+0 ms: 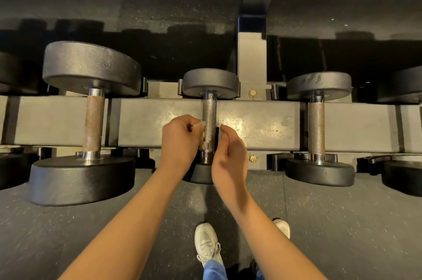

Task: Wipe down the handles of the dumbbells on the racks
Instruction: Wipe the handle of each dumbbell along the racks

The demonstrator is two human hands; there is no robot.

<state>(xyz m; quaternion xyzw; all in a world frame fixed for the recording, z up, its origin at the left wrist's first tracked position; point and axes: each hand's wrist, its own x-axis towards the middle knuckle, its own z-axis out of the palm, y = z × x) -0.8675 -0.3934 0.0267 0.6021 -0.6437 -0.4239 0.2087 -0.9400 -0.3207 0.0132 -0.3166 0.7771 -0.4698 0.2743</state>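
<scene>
Head view | left grip (180,138) pinches wipe (202,125) against left side of handle (209,113), dumbbell mid-rack (262,124) beside upright (251,56) | right grip (229,154) curled just right of handle, holding anything: cannot tell | risk: thin wipe may snag on knurling and tear.

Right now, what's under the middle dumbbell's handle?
The grey rack beam runs beneath the handle. The left hand and its wipe cover the lower stretch.

White wipe (202,134) lies against the knurled handle (209,115) of the middle racked dumbbell (210,82).
</scene>
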